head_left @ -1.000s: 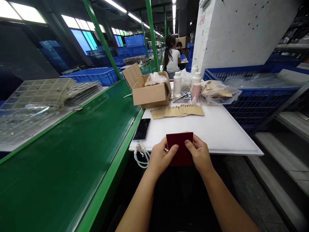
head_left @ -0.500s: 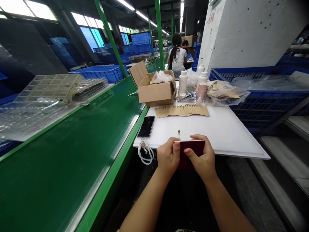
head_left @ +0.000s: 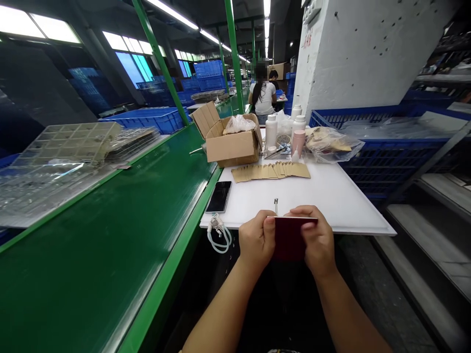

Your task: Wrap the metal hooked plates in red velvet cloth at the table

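a person's left hand (head_left: pixel 256 239) and right hand (head_left: pixel 321 243) grip a dark red panel (head_left: pixel 289 240) at its two sides, by the near edge of the white tabletop (head_left: pixel 342 198); a phone (head_left: pixel 219 197) lies to the left, overlapping tan cards (head_left: pixel 270 171) beyond

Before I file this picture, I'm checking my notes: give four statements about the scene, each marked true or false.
1. The left hand and right hand hold the red board. True.
2. The phone is in the box. False: the phone is on the table.
3. The gold cards overlap in a row. True.
4. In the picture, the pink bottle is left of the box. False: the pink bottle is right of it.
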Action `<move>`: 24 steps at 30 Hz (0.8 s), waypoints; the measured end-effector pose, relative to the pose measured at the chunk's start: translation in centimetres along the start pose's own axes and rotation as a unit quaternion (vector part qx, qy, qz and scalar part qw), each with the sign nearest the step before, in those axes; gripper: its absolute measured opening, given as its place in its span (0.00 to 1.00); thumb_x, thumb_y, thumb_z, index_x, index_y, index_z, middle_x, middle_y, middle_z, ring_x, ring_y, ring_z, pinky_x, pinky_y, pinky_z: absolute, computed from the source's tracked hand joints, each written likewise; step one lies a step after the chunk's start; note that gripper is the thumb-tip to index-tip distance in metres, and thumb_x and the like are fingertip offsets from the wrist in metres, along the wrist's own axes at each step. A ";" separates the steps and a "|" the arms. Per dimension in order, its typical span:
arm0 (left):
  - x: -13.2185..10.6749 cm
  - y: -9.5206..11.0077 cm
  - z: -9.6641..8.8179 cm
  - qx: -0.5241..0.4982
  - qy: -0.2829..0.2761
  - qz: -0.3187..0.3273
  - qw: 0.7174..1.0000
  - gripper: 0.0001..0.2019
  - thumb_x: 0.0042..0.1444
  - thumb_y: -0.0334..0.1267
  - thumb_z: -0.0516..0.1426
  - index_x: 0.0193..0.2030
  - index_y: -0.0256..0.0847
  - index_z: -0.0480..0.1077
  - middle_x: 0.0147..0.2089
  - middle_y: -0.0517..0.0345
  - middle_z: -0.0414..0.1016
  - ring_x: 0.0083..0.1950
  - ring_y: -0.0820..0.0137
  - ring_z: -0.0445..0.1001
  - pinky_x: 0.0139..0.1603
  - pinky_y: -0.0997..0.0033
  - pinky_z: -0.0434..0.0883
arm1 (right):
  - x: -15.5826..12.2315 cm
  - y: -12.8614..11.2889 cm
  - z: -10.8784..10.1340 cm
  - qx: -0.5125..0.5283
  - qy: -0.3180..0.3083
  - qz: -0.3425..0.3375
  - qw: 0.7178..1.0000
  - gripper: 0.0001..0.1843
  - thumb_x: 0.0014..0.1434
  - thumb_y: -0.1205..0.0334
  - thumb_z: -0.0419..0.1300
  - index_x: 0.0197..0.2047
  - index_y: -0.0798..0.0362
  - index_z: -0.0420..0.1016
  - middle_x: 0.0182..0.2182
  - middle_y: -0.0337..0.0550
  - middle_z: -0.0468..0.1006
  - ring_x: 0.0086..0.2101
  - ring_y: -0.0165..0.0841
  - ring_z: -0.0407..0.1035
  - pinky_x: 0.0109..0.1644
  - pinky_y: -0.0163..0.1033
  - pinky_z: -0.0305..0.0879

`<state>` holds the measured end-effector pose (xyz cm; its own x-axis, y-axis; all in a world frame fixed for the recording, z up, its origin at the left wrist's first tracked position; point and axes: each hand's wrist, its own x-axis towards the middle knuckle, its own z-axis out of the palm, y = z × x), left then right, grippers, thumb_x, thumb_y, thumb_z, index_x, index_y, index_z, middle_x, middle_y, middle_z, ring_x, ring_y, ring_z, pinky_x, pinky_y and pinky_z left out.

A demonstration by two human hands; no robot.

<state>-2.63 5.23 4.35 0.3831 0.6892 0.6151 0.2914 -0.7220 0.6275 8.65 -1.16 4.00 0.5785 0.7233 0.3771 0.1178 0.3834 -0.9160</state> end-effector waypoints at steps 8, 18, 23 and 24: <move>0.5 0.3 0.1 -0.062 0.007 -0.022 0.998 0.24 0.67 0.44 0.39 0.32 0.37 0.70 0.26 0.56 0.72 0.25 0.73 0.69 0.27 0.75 0.62 | -0.3 -1.5 -0.2 -0.072 0.047 -0.009 0.996 0.18 0.61 0.48 0.54 0.30 0.51 0.75 0.24 0.41 0.75 0.26 0.33 0.68 0.29 0.36 0.62; 0.9 0.8 0.3 -0.128 0.015 -0.062 0.990 0.24 0.67 0.45 0.41 0.33 0.36 0.72 0.27 0.56 0.73 0.27 0.73 0.69 0.28 0.75 0.63 | -1.2 -1.6 -0.9 -0.001 -0.006 0.019 1.000 0.18 0.56 0.49 0.61 0.45 0.51 0.72 0.35 0.43 0.76 0.32 0.34 0.70 0.34 0.36 0.67; 1.0 0.8 0.7 -0.138 0.003 -0.074 0.988 0.24 0.67 0.46 0.41 0.33 0.35 0.72 0.26 0.56 0.71 0.27 0.73 0.68 0.28 0.75 0.62 | -1.2 -1.2 -0.9 0.027 0.046 0.051 0.997 0.15 0.59 0.50 0.59 0.41 0.52 0.75 0.35 0.43 0.77 0.33 0.34 0.71 0.33 0.35 0.67; 1.0 0.8 0.8 -0.142 -0.004 -0.079 0.987 0.24 0.67 0.47 0.41 0.33 0.35 0.72 0.26 0.56 0.71 0.27 0.73 0.67 0.28 0.75 0.61 | -1.1 -1.0 -0.9 0.032 0.056 0.052 0.997 0.16 0.58 0.49 0.59 0.40 0.53 0.75 0.34 0.43 0.78 0.33 0.35 0.71 0.32 0.35 0.66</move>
<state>-1.31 5.27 5.04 0.3591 0.7904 0.4963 0.0903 -0.5587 0.8245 8.64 -2.89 4.35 0.6721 0.6937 0.2589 0.0028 0.3473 -0.9378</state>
